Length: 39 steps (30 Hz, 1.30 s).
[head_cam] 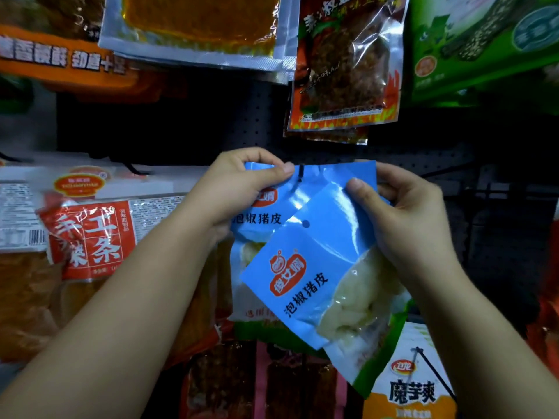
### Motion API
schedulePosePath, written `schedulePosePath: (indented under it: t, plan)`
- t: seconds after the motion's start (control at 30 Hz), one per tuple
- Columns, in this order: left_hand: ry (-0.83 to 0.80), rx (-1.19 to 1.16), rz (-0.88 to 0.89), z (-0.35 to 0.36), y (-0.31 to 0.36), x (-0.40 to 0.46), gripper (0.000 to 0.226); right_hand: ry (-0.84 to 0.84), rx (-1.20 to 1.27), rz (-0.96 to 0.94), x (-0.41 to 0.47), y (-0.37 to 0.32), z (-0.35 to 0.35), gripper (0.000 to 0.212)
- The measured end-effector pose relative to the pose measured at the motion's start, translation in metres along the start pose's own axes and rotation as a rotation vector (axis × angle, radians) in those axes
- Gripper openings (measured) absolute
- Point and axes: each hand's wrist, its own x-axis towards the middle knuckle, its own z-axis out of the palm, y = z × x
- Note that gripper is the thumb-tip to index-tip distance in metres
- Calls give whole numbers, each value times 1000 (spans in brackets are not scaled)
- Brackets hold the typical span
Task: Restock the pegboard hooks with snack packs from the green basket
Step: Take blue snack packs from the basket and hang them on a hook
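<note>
The left hand is pinching the top edge of a blue pack, its hole sitting right at the tip of a black hook on the pegboard. The right hand is gripping a second blue pack, tilted, in front of the first. Neither looks fully hung yet, I'd say; the basket is out of sight, so what remains is unclear.

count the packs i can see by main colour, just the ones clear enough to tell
blue packs: 2, rear and front
green pack: 1
silver pack with orange filling: 1
red flame pack: 1
red-label pack: 1
white and orange pack: 1
total: 7; blurred ones at the edges left out
</note>
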Motion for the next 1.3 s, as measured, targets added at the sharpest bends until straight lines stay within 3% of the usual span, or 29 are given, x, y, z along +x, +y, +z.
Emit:
schedulePosePath:
  t: [0.13, 0.2, 0.27, 0.5, 0.7, 0.87, 0.97, 1.07, 1.17, 1.23, 1.3]
  plan:
    - [145, -28, 5, 5, -26, 3, 36, 21, -52, 92, -2, 26, 1, 10]
    - [226, -36, 54, 7, -42, 1, 36, 14, -66, 158, -9, 42, 0, 4]
    - [268, 8, 78, 8, -58, -2, 35, 16, -91, 211, -14, 57, 0, 11]
    - [293, 243, -9, 16, -91, 34, 30, 90, -127, 365, 9, 98, 8, 18]
    - [344, 447, -44, 28, -117, 74, 42, 112, -442, 395, 37, 132, 15, 16]
    - [342, 538, -89, 36, -129, 94, 45, 110, -551, 428, 47, 141, 17, 20]
    - [365, 566, -103, 39, -130, 98, 43, 131, -592, 414, 46, 139, 13, 19]
    - [380, 542, -124, 40, -132, 99, 47, 170, -502, 354, 40, 133, 5, 6]
    - [388, 481, -126, 42, -130, 90, 58, 199, -388, 271, 33, 121, -1, 10]
    - [353, 425, -175, 42, -125, 79, 77, 226, -367, 223, 30, 112, -4, 14]
    - [264, 322, -201, 40, -119, 68, 75, 262, -365, 171, 27, 104, -7, 16]
